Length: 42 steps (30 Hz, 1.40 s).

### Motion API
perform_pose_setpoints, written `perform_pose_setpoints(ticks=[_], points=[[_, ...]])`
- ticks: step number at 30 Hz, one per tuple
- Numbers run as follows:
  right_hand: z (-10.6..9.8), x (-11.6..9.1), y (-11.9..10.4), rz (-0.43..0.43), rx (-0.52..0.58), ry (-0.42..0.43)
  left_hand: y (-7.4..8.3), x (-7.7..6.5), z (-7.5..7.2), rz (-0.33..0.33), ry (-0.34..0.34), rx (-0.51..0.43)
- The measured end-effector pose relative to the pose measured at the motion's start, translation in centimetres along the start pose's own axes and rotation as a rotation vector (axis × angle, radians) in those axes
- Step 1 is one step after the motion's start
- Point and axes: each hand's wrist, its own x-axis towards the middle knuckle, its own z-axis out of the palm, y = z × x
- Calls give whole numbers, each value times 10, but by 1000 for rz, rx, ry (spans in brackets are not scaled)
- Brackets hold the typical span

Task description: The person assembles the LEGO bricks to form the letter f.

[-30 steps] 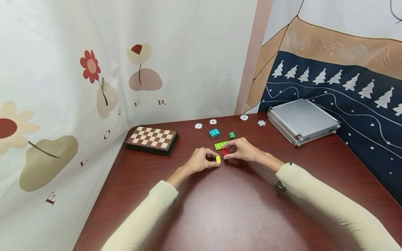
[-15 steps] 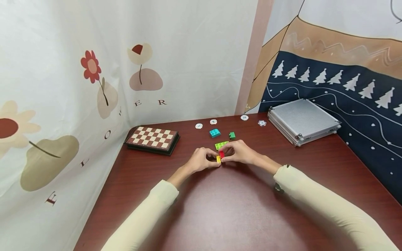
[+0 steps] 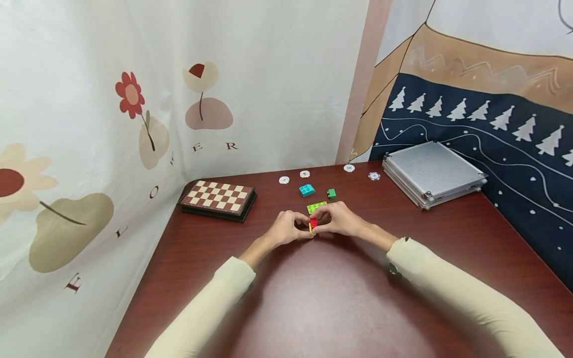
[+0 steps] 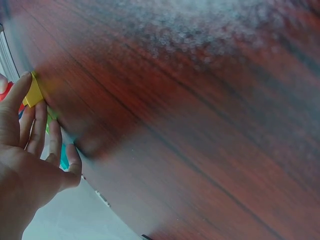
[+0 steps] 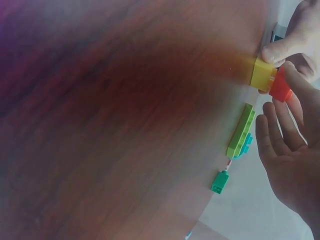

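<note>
My left hand (image 3: pixel 283 229) pinches a yellow toy brick (image 5: pixel 262 75) between thumb and fingers, low over the table. My right hand (image 3: pixel 341 220) holds a red toy brick (image 5: pixel 281 86) by its sides. In the right wrist view the red brick sits right at the yellow brick's studded face, slightly tilted. From the head view the red brick overlaps most of the yellow one, leaving a thin yellow strip showing. Just behind both hands lies a long lime-green brick (image 3: pixel 316 207), partly covered by the right hand's fingers.
Beyond the hands are a teal brick (image 3: pixel 307 190) and a small green brick (image 3: pixel 331 193). Several poker chips (image 3: pixel 349 168) lie along the back edge. A chessboard box (image 3: pixel 218 200) stands at left, a silver case (image 3: pixel 433 173) at back right.
My right hand has moved left with the red brick, from a small gap to right up against and partly over the yellow brick. The left hand has stayed nearly still.
</note>
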Motion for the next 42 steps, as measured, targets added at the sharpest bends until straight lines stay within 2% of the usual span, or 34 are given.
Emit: perform_pose_setpoints(ticks=[10,25,35,42], points=[[2,1,-3,33,-37,7,0,-1,1,13,5,0],[9,2,0,0,-11,42,-2,-2,2,56,20,6],[10,0,1,84,3,49,-3,-2,3,42,10,19],[10,1,1,89,15,41,-2,-1,3,27,13,15]])
